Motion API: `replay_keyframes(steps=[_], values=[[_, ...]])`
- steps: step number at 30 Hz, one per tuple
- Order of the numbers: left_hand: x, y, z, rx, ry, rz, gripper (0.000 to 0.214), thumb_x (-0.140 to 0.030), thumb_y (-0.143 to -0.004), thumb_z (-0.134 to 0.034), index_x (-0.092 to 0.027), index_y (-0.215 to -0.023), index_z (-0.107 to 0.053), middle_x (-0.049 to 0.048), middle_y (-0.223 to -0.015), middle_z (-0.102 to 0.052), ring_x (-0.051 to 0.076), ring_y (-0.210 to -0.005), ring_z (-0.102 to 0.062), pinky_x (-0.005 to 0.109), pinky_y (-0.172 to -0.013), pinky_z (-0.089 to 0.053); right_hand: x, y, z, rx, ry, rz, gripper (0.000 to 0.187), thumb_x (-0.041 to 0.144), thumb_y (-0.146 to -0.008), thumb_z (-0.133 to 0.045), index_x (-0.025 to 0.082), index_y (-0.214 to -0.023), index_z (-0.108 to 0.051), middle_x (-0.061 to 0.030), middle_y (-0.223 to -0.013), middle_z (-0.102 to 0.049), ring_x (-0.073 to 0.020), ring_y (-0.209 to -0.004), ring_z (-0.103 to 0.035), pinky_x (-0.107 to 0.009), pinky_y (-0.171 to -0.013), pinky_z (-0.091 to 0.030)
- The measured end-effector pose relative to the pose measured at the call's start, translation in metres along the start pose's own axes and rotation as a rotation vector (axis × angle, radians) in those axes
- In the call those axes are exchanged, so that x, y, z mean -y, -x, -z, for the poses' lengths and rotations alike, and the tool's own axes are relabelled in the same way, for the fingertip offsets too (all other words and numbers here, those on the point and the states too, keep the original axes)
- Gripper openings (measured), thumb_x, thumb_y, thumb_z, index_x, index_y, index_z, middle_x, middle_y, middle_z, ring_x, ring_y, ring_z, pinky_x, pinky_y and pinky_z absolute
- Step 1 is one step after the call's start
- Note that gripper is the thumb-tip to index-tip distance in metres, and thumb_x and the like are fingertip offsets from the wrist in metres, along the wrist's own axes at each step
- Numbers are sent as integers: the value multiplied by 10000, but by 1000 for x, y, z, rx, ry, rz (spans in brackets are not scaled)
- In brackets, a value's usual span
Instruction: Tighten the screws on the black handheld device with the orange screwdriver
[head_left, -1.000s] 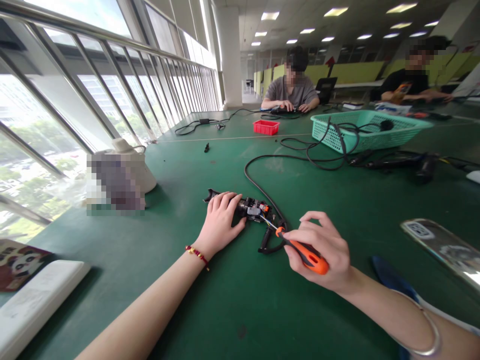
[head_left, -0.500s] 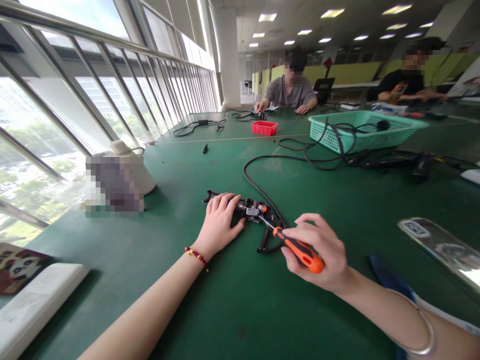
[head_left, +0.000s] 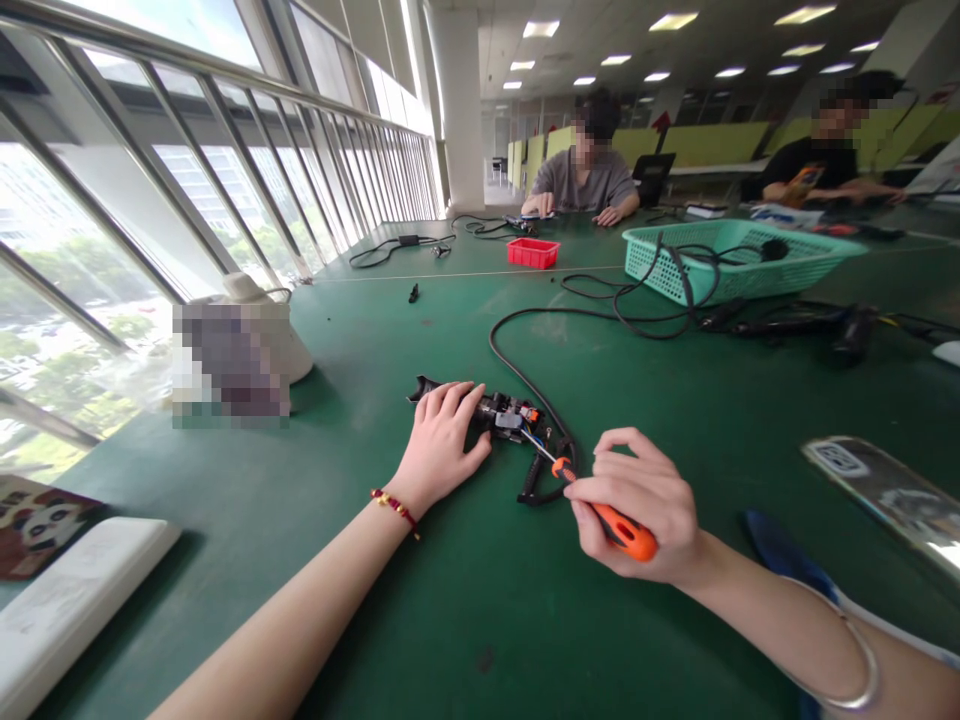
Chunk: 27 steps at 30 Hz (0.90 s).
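Observation:
On the green table, an opened black corded device (head_left: 510, 422) lies with its inside showing: a grey block, an orange-red part and thin blue wires. My left hand (head_left: 444, 425) lies over its left part, fingers curled round the far side and thumb on the near side, holding it down. In my right hand (head_left: 641, 505) is an orange and black screwdriver (head_left: 628, 535), slanting down to the left. The tip of its shaft reaches the wires beside the grey block; exact contact is too small to make out. A black cable (head_left: 517, 335) runs from the device.
A green basket (head_left: 675, 275) with black cables stands at the far right, near a small red tray (head_left: 533, 253). A phone (head_left: 877, 490) lies at right, a white box-like object (head_left: 90, 600) at left. Two people (head_left: 581, 180) sit across the table.
My right hand has shifted slightly right, its grip further back on the screwdriver handle. My left hand and the device keep their place; the whole view has moved a little.

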<state>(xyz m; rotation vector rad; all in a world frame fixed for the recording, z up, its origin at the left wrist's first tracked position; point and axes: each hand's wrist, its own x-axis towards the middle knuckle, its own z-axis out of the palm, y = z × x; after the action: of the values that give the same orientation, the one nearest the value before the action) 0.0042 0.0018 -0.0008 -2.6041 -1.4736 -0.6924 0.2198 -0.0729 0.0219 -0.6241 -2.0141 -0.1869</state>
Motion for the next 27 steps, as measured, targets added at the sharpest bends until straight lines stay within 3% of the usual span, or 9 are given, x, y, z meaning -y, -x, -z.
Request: replay_keyframes(steps=[9,27], values=[[0,0,1,-7,-7,-5,479,-319,-814,-485,-174,-1269,-448,103,-1249,-504,281,-1197,-381,473,-1030,-309,-1,-1,1,-30,16,20,130,67,-715,-560,160,-804,-576,-5,-586,-542,-112,-534,-479,-329,-590,-458],[0,0,0,-4,-8,-10,472,-331,-825,-474,-162,-1265,-443,106,-1259,-498,275,-1208,-372,465,-1043,-292,-3,0,-4,8,23,-13,136,79,-723,-588,174,-817,-563,-5,-610,-582,-119,-545,-523,-339,-622,-473]])
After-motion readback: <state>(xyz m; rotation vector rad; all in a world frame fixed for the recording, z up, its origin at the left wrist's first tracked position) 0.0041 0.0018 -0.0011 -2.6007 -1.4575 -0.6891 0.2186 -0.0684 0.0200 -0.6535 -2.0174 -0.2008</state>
